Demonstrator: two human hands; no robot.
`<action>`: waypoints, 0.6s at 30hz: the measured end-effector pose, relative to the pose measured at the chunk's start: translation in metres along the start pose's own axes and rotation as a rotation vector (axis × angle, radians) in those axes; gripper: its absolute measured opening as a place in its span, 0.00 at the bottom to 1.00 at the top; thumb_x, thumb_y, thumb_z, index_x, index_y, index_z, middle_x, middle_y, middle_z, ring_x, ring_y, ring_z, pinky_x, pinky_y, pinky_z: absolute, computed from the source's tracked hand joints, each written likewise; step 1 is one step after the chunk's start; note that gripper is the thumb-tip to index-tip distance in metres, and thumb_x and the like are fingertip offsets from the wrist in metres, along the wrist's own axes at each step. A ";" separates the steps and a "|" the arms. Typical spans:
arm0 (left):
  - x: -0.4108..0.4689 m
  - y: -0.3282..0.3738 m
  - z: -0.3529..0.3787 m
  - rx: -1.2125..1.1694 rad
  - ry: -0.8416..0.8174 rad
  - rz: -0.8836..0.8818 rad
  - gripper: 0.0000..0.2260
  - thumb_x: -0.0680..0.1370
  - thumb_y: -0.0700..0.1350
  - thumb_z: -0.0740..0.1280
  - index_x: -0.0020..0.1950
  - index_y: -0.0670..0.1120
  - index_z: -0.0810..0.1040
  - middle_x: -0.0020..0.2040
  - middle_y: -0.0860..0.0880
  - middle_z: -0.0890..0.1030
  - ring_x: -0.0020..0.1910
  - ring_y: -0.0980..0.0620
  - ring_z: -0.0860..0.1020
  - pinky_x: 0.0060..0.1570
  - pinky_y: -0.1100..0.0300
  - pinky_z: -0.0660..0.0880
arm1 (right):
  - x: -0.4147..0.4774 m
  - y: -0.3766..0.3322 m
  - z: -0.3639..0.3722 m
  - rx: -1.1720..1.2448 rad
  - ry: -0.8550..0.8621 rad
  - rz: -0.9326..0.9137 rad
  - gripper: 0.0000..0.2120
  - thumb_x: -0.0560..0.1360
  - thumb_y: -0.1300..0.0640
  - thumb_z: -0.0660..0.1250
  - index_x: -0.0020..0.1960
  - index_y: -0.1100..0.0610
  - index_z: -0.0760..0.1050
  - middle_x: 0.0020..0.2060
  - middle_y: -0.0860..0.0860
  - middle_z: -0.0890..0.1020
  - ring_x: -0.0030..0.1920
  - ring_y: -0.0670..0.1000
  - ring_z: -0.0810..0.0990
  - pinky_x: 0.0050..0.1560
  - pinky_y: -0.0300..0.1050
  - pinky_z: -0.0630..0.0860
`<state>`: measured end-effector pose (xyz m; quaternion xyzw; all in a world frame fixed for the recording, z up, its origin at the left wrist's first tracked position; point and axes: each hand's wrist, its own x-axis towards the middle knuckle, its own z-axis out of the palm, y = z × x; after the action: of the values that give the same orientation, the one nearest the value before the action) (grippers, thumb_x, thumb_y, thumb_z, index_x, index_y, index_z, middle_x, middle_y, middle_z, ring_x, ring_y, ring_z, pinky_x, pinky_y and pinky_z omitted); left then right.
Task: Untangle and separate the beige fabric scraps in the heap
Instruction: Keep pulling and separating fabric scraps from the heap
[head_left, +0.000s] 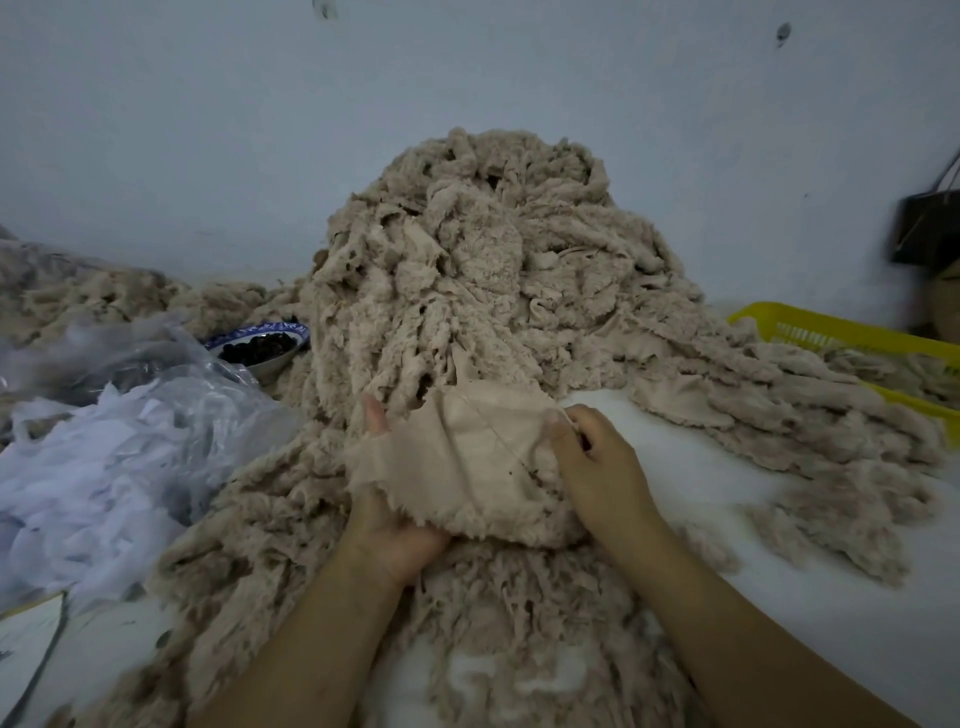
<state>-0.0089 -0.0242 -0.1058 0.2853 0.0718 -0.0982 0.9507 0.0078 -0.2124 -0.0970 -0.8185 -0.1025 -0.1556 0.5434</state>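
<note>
Pale wall (208, 130) across the back. Big heap of beige scraps (483, 270) piled vs the wall at center, spilling twd me and out to both sides over the white table (779, 561). Clear plastic bag (119, 415) w/ white fabric bits at L, touching the heap's edge. Yellow basket (831, 332) far R, strips from the heap draped over its rim. Black bag (924, 228) vs the wall above it, blurry.

One flat beige scrap (478, 457) is lifted just in front of the heap's base, stretched btw my hands. My left hand (389, 530) is palm-up under its L part, fingers straight, one tip poking out past the far edge. My right hand (597, 467) pinches the scrap's R edge, fingers curled.

Blue-white bowl (244, 331) w/ dark stuff inside, btw plastic bag and heap.
</note>
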 end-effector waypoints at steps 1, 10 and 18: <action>-0.002 -0.001 0.007 0.058 -0.098 -0.017 0.29 0.70 0.60 0.75 0.64 0.43 0.82 0.65 0.41 0.81 0.64 0.42 0.79 0.60 0.43 0.78 | 0.001 0.001 -0.001 0.000 0.038 -0.010 0.17 0.83 0.49 0.58 0.40 0.58 0.68 0.36 0.49 0.69 0.34 0.44 0.67 0.35 0.37 0.65; 0.001 -0.012 0.020 0.401 0.114 0.045 0.15 0.74 0.27 0.56 0.43 0.34 0.83 0.44 0.36 0.82 0.38 0.42 0.82 0.37 0.54 0.79 | -0.004 -0.005 0.004 -0.072 -0.002 -0.182 0.17 0.84 0.52 0.57 0.37 0.55 0.61 0.32 0.46 0.64 0.32 0.45 0.62 0.33 0.42 0.60; -0.013 -0.002 0.036 0.170 -0.149 0.092 0.13 0.71 0.35 0.59 0.28 0.44 0.76 0.25 0.50 0.70 0.22 0.54 0.71 0.27 0.65 0.75 | 0.023 0.023 -0.023 -0.040 0.238 0.355 0.12 0.85 0.53 0.51 0.46 0.58 0.66 0.36 0.53 0.70 0.41 0.54 0.70 0.34 0.47 0.62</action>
<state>-0.0194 -0.0437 -0.0740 0.3600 -0.0209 -0.0812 0.9292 0.0338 -0.2423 -0.1003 -0.8103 0.1112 -0.1553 0.5540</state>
